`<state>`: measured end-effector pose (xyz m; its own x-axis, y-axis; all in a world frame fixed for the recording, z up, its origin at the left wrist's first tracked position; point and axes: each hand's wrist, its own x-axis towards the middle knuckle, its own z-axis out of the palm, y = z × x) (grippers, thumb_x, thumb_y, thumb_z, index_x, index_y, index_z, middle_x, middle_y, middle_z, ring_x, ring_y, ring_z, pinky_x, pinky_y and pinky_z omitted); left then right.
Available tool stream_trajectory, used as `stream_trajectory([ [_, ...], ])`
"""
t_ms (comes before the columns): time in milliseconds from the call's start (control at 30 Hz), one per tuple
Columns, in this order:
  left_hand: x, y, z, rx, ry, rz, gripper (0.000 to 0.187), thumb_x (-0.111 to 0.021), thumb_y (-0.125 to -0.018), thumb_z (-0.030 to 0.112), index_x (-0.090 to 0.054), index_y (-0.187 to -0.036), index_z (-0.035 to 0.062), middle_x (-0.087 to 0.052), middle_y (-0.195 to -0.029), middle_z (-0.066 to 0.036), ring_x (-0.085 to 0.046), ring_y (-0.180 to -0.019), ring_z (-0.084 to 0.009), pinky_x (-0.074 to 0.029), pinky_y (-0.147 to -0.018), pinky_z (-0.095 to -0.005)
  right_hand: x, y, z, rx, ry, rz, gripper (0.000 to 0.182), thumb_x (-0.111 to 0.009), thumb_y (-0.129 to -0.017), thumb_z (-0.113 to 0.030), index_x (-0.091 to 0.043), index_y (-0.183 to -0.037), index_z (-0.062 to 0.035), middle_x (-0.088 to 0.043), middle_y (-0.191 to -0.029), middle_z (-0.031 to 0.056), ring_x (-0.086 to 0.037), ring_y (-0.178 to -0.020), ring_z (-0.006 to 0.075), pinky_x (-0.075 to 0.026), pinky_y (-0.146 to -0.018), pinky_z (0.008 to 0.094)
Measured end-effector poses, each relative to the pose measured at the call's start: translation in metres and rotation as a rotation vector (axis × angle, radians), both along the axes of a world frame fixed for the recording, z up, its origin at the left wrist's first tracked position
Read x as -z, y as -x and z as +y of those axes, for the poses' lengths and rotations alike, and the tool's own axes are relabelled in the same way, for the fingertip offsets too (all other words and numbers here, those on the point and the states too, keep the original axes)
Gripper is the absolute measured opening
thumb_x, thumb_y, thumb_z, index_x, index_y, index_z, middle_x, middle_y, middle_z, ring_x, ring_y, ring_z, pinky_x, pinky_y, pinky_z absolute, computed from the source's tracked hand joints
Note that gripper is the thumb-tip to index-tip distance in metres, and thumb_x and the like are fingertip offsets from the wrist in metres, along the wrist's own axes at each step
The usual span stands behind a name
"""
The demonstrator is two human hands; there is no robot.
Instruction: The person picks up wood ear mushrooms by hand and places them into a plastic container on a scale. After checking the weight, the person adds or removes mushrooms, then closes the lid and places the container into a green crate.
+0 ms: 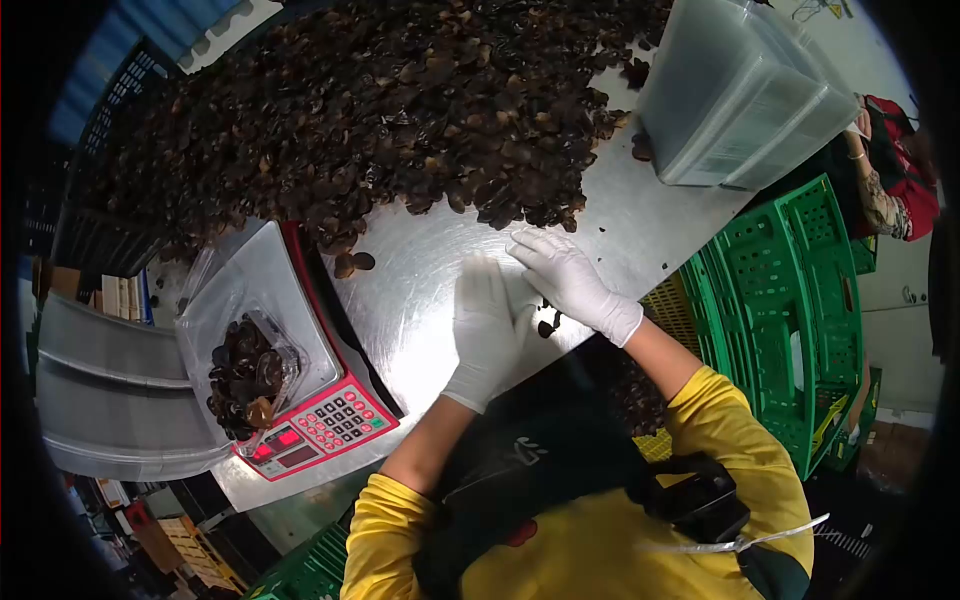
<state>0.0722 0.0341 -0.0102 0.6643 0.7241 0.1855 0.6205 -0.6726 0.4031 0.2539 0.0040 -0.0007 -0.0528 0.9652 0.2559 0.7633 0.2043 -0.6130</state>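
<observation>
Both hands wear white gloves over the bare metal table (400,290). My left hand (484,320) is flat, fingers pointing away from me and slightly blurred, with nothing in it. My right hand (570,280) lies just to the right, its fingers stretched toward the upper left, holding nothing. A few small dark pieces (547,326) lie between the hands near the table's front edge. Beyond the fingers spreads a big heap of dark brown, flat pieces (400,110). To the left, a clear container of dark pieces (245,375) sits on a red scale (330,420).
Stacked clear plastic containers (740,100) stand at the back right. Green crates (780,300) are at the right, and a black crate (110,230) is at the far left. Grey curved trays (110,400) lie left of the scale. Another person (895,170) is at the upper right.
</observation>
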Motion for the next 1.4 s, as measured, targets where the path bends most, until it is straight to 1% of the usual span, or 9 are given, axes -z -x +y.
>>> stream_trajectory([
  [367, 0.01, -0.084, -0.141, 1.0, 0.517, -0.066, 0.062, -0.051, -0.092, 0.039, -0.045, -0.138, -0.0016, -0.036, -0.149, -0.023, -0.031, -0.141, -0.0359, -0.025, -0.116, -0.0441, -0.07, -0.092, -0.144, 0.043, 0.242, -0.391, 0.01, -0.069, -0.079, -0.014, -0.067, -0.087, -0.0087, -0.069, -0.096, 0.0061, -0.066, -0.086, 0.0271, -0.05, -0.078, 0.0383],
  [533, -0.017, -0.063, -0.041, 0.468, 0.031, -0.308, 0.043, -0.059, -0.084, 0.018, -0.058, -0.123, 0.0002, -0.052, -0.135, -0.022, -0.046, -0.13, -0.0343, -0.035, -0.11, -0.0427, -0.052, -0.066, -0.055, 0.237, 0.01, -0.113, 0.022, -0.066, -0.081, -0.01, -0.067, -0.103, -0.008, -0.067, -0.098, 0.0103, -0.065, -0.09, 0.0316, -0.052, -0.078, 0.0388],
  [567, -0.001, -0.076, -0.019, 0.147, 0.48, -0.625, 0.035, -0.056, -0.085, 0.008, -0.06, -0.119, 0.0002, -0.054, -0.132, -0.022, -0.047, -0.128, -0.036, -0.039, -0.106, -0.0417, -0.04, -0.061, -0.035, 0.313, 0.019, -0.131, 0.032, -0.069, -0.08, -0.014, -0.066, -0.111, -0.0108, -0.065, -0.103, 0.0117, -0.064, -0.092, 0.0324, -0.053, -0.079, 0.0382],
  [633, -0.002, -0.069, 0.043, 0.025, -0.414, -0.204, 0.034, -0.055, -0.085, 0.009, -0.059, -0.117, -0.0001, -0.058, -0.123, -0.02, -0.053, -0.119, -0.0358, -0.042, -0.1, -0.0437, -0.042, -0.043, 0.005, 0.35, 0.157, -0.09, 0.06, -0.075, -0.074, -0.021, -0.055, -0.131, -0.0176, -0.057, -0.122, 0.0119, -0.064, -0.096, 0.0304, -0.053, -0.081, 0.039],
  [700, -0.005, -0.053, 0.073, -0.016, -0.494, -0.023, 0.025, -0.055, -0.084, 0.007, -0.063, -0.107, 0.0017, -0.059, -0.124, -0.019, -0.054, -0.117, -0.0323, -0.046, -0.092, -0.0368, -0.02, -0.035, 0.039, 0.373, 0.047, -0.285, 0.066, -0.077, -0.072, -0.022, -0.053, -0.133, -0.0187, -0.056, -0.118, 0.0117, -0.064, -0.092, 0.0313, -0.053, -0.083, 0.0402],
  [800, -0.012, -0.029, 0.076, -0.208, -0.187, 0.133, 0.018, -0.055, -0.083, 0.009, -0.064, -0.098, 0.0048, -0.061, -0.115, -0.013, -0.058, -0.103, -0.0282, -0.047, -0.083, -0.0384, -0.015, -0.03, 0.064, 0.379, 0.122, -0.159, 0.052, -0.072, -0.076, -0.01, -0.059, -0.126, -0.0141, -0.058, -0.104, 0.0093, -0.062, -0.079, 0.0243, -0.052, -0.075, 0.0327],
  [900, -0.011, 0.007, 0.056, -0.294, -0.115, 0.202, 0.012, -0.057, -0.082, 0.01, -0.064, -0.091, 0.007, -0.062, -0.108, -0.009, -0.059, -0.092, -0.0263, -0.047, -0.076, -0.0397, -0.034, -0.015, 0.062, 0.379, 0.336, 0.639, 0.029, -0.058, -0.086, 0.006, -0.067, -0.111, -0.0044, -0.054, -0.085, -0.0018, -0.052, -0.073, 0.0055, -0.047, -0.068, 0.0204],
  [1033, -0.009, 0.055, 0.026, -0.223, -0.236, 0.042, 0.014, -0.06, -0.08, 0.01, -0.065, -0.094, 0.0082, -0.063, -0.11, -0.009, -0.059, -0.093, -0.0262, -0.047, -0.077, -0.039, -0.038, -0.015, 0.041, 0.354, 0.279, 0.745, 0.036, -0.055, -0.088, 0.007, -0.065, -0.12, -0.0052, -0.058, -0.096, -0.0002, -0.057, -0.087, 0.0076, -0.048, -0.079, 0.0205],
  [1400, -0.031, 0.071, 0.006, -0.304, -0.154, -0.06, 0.015, -0.068, -0.078, 0.011, -0.068, -0.094, 0.0097, -0.066, -0.102, -0.006, -0.061, -0.094, -0.0243, -0.047, -0.08, -0.0352, -0.019, 0.005, 0.04, 0.075, -0.163, -0.451, 0.017, -0.069, -0.071, -0.01, -0.069, -0.087, -0.015, -0.057, -0.092, 0.0008, -0.053, -0.092, 0.0211, -0.039, -0.074, 0.0354],
])
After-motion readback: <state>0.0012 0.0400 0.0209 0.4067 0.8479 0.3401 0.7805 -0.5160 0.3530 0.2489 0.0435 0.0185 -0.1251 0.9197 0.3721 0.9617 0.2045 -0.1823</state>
